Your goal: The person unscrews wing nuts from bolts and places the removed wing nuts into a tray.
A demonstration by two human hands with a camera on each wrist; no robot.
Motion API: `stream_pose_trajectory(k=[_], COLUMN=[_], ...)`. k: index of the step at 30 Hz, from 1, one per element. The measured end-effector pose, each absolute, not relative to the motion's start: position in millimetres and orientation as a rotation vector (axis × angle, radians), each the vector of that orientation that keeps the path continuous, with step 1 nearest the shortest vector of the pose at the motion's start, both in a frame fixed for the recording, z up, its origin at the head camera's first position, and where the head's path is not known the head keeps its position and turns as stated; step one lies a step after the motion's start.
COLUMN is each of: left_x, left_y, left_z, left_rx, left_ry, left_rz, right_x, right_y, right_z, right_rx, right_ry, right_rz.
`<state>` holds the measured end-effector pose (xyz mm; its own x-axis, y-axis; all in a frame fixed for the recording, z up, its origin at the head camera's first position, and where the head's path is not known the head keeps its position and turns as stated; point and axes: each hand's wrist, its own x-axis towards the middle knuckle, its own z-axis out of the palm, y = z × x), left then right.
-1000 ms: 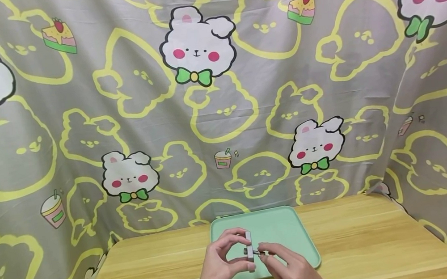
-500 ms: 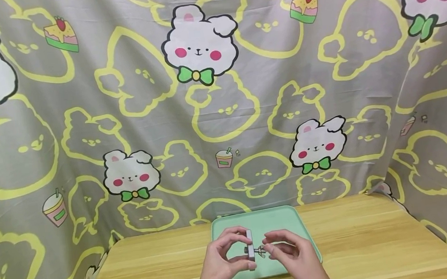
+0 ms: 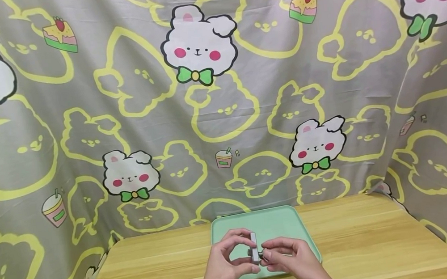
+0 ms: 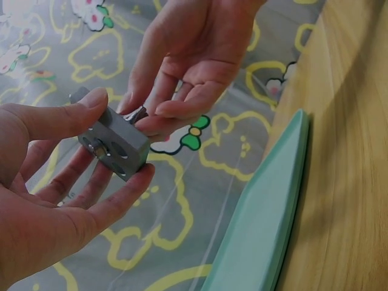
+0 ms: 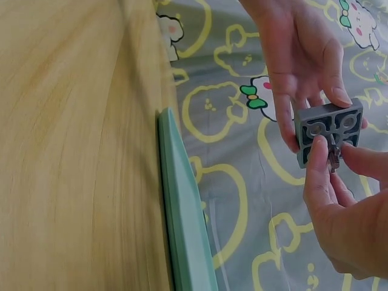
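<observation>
My left hand (image 3: 221,265) grips a small grey square block (image 3: 255,249) by its edges, thumb at one side and fingers at the other, holding it upright. Round holes sit near the corners of the block, and a bolt (image 4: 99,149) passes through its middle, its head on the left side. On the right side, a metal wing nut (image 5: 333,160) is on the bolt, close to the ribbed face. My right hand (image 3: 295,258) pinches the wing nut between thumb and fingers, which partly hide it.
Below both hands lies a light green tray (image 3: 261,220) on a wood-grain table (image 3: 158,262). A grey cloth (image 3: 209,159) printed with cartoon animals hangs behind the table and along both sides.
Half a second ago my right fingers were spread around the wing nut; now they pinch it again, nearer the block. Both hands and the block have shifted slightly to the right.
</observation>
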<state>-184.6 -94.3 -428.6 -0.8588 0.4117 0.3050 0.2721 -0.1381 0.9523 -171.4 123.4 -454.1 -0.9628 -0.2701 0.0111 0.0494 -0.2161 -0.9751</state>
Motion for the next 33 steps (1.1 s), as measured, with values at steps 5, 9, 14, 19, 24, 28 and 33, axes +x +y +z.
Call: stream_pose_trajectory(k=[5,9,14,19,24,28,33], left_x=[-185,-185,-185,-185,-184,-185,-187], left_y=[-94,-93,-94,-96,-98,-99,-101], left_z=[-430,-430,-430,-429,-428,-428,-428], left_rx=[0.804,0.807,0.792,0.774,0.759,0.76,0.757], left_ry=[1.992,1.997,1.999,1.984,1.967,1.943,1.91], left_rz=[2.157,2.158,2.161,2.171,2.185,2.197,2.213], right_x=[-171,-170,-168,-163,-161,-164,-172], right_y=[123,123,120,115,108,107,107], right_z=[-454,-454,-453,-452,-454,-460,-467], right_rx=[-0.274,-0.284,-0.358,-0.505,-0.779,-1.176,-1.661], right_ry=[1.839,1.864,1.967,2.214,2.576,2.86,3.098], right_rz=[-2.269,-2.266,-2.266,-2.226,-2.143,-2.018,-1.81])
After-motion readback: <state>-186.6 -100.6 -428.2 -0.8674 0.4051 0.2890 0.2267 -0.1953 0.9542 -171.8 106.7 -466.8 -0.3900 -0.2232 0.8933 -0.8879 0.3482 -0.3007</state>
